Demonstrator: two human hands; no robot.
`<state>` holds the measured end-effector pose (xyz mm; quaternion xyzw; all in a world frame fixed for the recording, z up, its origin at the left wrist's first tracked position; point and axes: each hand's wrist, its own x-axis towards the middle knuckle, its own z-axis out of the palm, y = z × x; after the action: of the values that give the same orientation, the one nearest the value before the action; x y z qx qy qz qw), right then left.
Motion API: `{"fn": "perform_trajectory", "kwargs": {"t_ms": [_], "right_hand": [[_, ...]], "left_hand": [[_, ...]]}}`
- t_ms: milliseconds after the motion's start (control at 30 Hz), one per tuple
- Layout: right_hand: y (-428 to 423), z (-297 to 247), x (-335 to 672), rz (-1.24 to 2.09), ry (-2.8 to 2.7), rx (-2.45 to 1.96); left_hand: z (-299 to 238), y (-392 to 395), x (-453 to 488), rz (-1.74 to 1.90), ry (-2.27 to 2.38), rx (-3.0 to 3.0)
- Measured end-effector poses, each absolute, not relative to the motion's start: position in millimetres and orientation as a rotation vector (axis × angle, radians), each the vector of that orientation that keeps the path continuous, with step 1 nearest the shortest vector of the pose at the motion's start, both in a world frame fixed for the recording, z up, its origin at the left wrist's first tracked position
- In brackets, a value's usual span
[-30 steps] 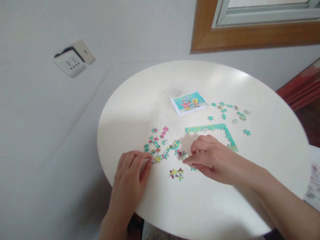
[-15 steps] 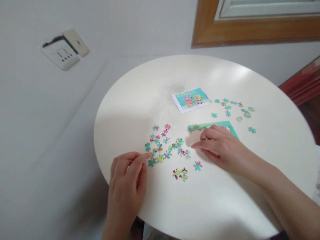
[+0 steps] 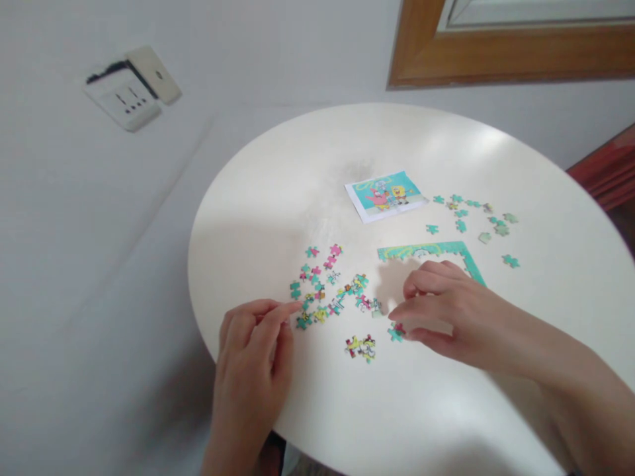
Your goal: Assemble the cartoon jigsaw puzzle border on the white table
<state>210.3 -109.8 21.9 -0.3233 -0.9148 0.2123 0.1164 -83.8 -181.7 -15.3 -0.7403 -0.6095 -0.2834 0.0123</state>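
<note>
My left hand point(image 3: 255, 354) rests at the table's left edge, index finger stretched out to a cluster of loose jigsaw pieces point(image 3: 320, 314); no piece shows in it. My right hand point(image 3: 441, 311) is over a teal-and-pink jigsaw piece point(image 3: 395, 332), thumb and index finger apart on either side of it, the thumb partly over the piece. Beyond that hand lies a joined teal puzzle border point(image 3: 411, 251), partly hidden by the hand. Two or so yellow-and-red pieces point(image 3: 360, 347) sit together between my hands.
A picture card point(image 3: 389, 197) with two cartoon figures lies at the table's back middle. Several teal and pale pieces point(image 3: 461, 213) are scattered to its right. The round white table point(image 3: 258, 198) stands against a wall with a socket point(image 3: 124, 99) and a wood-framed window point(image 3: 496, 56).
My right hand has come down and nearer to me, from beside the puzzle border to the teal-and-pink piece. My left hand has stayed in place. The view has shifted slightly.
</note>
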Motion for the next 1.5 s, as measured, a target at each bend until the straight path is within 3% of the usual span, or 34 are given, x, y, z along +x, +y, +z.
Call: {"fn": "perform_trajectory", "kwargs": {"t_ms": [733,1500], "right_hand": [[-115.7,4.9,200.4,0.565,-2.641,-0.963],[-116.4,11.0,194.8,0.518,-2.617,-0.950]], "left_hand": [[-14.5,-184.3,-80.9,-0.884,-2.038,-2.218],[-9.5,-182.5,-78.0,-0.687,-1.743,-2.718]]}}
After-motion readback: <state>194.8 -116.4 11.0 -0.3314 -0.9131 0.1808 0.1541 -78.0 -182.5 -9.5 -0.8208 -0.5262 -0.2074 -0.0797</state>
